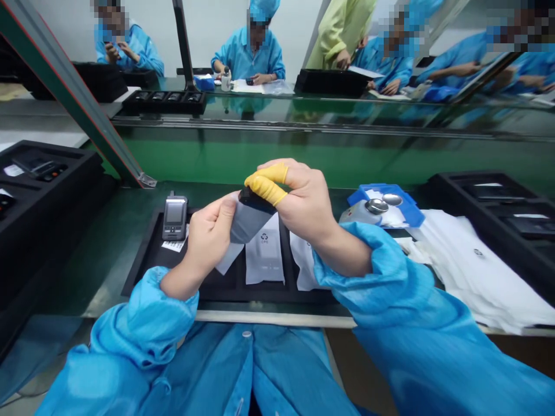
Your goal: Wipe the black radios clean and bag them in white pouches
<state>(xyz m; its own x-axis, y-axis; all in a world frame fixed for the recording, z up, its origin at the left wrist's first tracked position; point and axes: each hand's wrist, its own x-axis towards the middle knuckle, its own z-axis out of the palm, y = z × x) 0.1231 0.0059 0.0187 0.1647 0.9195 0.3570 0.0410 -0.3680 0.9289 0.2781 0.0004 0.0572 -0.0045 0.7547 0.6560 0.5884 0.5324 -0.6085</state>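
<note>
Over the black tray [143,263], my left hand [210,237] pinches a frosted plastic bag [254,222] between thumb and fingers. The dark end of a black device [248,199] sticks out of the bag's top; the rest is inside. My right hand [306,199], with yellow finger cots on thumb and forefinger, is closed on that end. Below lie a bagged device [265,260] with a recycling mark and another bag [303,263] partly behind my right wrist. Left of my left hand stands a bare handheld device [175,216] with a screen and buttons, beside a white label [174,245].
To the right are a blue bin [410,211], a bottle with a metal cap [362,212] and a stack of white bags [481,260]. Black foam trays [489,179] flank both sides. A slanted metal post [87,86] rises at left. Several co-workers sit across the bench.
</note>
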